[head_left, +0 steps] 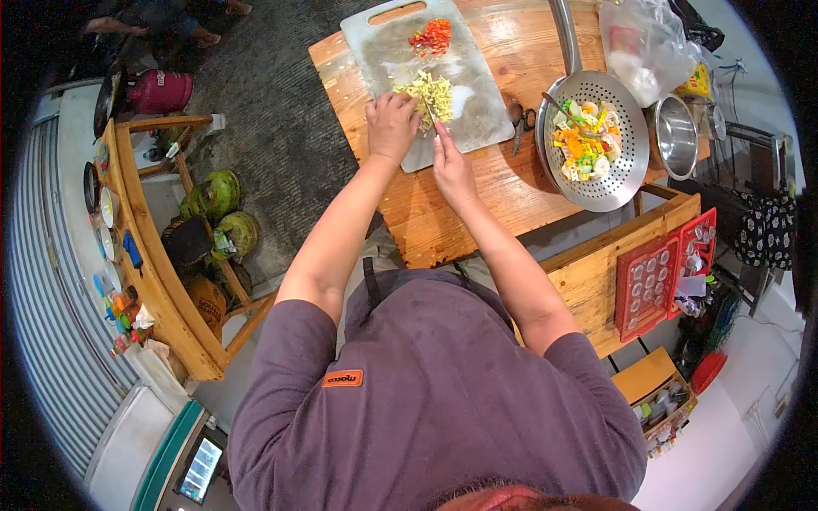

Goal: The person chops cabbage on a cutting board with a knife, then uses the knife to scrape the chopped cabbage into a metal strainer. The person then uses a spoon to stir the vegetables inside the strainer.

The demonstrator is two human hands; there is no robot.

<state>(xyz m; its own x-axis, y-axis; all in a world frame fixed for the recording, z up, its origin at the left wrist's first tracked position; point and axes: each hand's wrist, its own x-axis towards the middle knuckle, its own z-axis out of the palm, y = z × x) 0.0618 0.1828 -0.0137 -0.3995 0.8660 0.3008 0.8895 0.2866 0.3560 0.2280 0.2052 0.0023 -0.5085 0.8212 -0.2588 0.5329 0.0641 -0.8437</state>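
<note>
My right hand [453,170] grips a knife [429,111], its blade angled into a pile of chopped pale yellow-green vegetable [434,88]. My left hand [393,126] presses on the near left side of that pile, fingers bent over the pieces beside the blade; the fingertips are partly hidden. Both hands work over a worn, whitish cutting board [477,106] with a handle slot at its far end. Farther up the board lies a small heap of chopped red chili [432,37], apart from my hands.
The board rests on a wooden table [417,217]. Right of it are scissors [519,136] and a perforated metal strainer [626,183] holding cut vegetables [588,140] and a spoon. A steel bowl [677,136] and a plastic bag [643,51] stand farther right. Green gas cylinders [223,194] sit left.
</note>
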